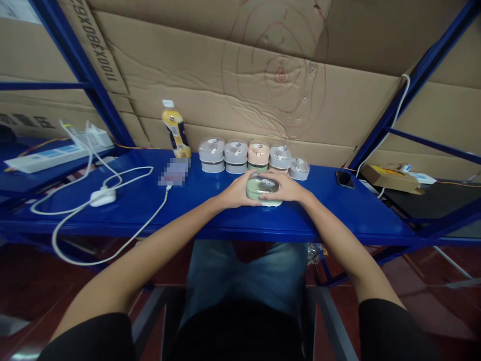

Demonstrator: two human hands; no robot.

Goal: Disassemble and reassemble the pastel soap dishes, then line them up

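A small green lidded container (262,189) sits on the blue shelf (210,210) in front of me. My left hand (236,190) grips its left side and my right hand (286,186) grips its right side, fingers curled over the lid. Just behind it stands a row of several similar lidded containers (253,156), stacked in twos, in grey, white, pink and green.
A yellow drink bottle (175,130) stands left of the row. A white charger with looping cable (102,196) lies at the left. A black phone (344,179) lies at the right, a cardboard box (391,178) beyond it. Cardboard sheets form the back wall.
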